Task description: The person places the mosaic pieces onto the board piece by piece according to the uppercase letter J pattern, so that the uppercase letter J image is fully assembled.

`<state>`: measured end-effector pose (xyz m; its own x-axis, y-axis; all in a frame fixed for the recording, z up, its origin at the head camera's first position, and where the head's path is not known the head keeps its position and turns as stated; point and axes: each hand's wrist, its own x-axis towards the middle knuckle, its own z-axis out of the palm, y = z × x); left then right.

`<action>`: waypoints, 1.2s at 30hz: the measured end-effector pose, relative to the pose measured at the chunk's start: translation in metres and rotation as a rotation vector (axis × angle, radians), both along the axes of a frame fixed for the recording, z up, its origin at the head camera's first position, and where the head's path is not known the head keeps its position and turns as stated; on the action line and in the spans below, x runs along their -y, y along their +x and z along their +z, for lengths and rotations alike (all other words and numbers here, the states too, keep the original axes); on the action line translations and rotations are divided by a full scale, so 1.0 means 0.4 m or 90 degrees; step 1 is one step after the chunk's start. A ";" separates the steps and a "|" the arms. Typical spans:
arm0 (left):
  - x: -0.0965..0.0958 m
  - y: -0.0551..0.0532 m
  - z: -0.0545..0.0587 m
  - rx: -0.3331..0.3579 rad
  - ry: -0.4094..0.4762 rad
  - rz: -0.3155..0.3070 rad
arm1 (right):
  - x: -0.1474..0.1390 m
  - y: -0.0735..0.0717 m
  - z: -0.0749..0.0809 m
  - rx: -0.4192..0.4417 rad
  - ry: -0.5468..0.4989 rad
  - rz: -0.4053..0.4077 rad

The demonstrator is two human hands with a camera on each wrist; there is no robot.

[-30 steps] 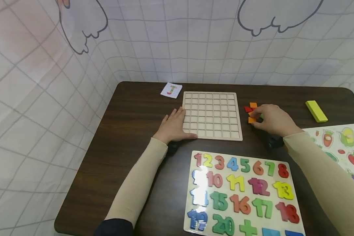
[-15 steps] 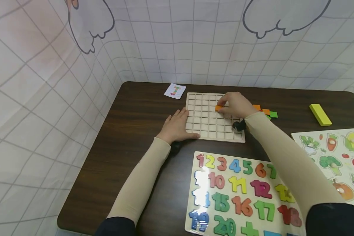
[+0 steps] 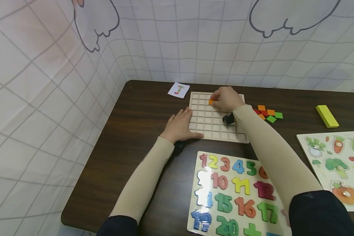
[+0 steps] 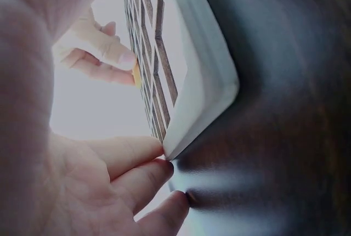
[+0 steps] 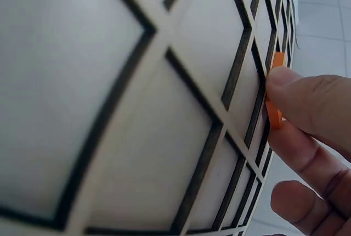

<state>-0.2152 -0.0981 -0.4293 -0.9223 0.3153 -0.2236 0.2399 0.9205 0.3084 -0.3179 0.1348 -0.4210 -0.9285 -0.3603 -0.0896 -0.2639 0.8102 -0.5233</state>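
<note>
A pale wooden grid board (image 3: 205,128) lies on the dark table. My left hand (image 3: 181,126) rests along its left side, fingers extended and thumb at the near edge. In the left wrist view, the fingertips (image 4: 164,149) touch the board's rim. My right hand (image 3: 227,99) is over the upper part of the board, pinching an orange square tile (image 3: 211,102) between thumb and finger. The right wrist view has the tile (image 5: 273,114) edge-on, right at the grid's cells. The cells beneath the right hand are partly hidden.
Several loose red, orange and green tiles (image 3: 271,119) lie right of the grid board. A card with a coloured J (image 3: 178,90) sits behind left. Farther right are a yellow block (image 3: 327,116) and a vegetable puzzle (image 3: 318,172). A number puzzle (image 3: 214,209) lies in front.
My right hand has gone from the loose tiles leftward onto the grid board with an orange tile, then slightly farther back and left. The left hand has stayed at the board's side.
</note>
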 end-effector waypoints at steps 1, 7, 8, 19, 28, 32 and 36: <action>-0.002 0.000 0.001 -0.001 -0.001 0.000 | 0.000 -0.001 0.001 0.001 -0.002 0.000; -0.010 0.000 0.008 0.002 -0.003 -0.005 | 0.005 -0.009 0.001 -0.003 -0.001 0.000; -0.012 0.000 0.010 0.004 -0.002 -0.007 | 0.006 -0.009 0.001 -0.003 -0.002 -0.002; -0.012 -0.001 0.008 0.002 -0.005 -0.004 | 0.000 0.002 0.003 0.020 -0.019 -0.007; 0.014 -0.003 0.005 -0.001 -0.006 0.006 | -0.041 0.009 0.003 0.009 -0.013 -0.023; 0.032 -0.004 0.004 -0.003 -0.011 0.012 | -0.085 0.018 0.015 -0.003 -0.005 -0.026; 0.041 -0.006 0.005 -0.002 -0.004 0.008 | -0.165 0.034 0.024 -0.021 0.021 -0.035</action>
<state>-0.2178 -0.1147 -0.4273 -0.9266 0.3025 -0.2234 0.2293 0.9254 0.3016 -0.3042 0.2009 -0.4115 -0.9493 -0.3066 -0.0699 -0.2354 0.8401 -0.4886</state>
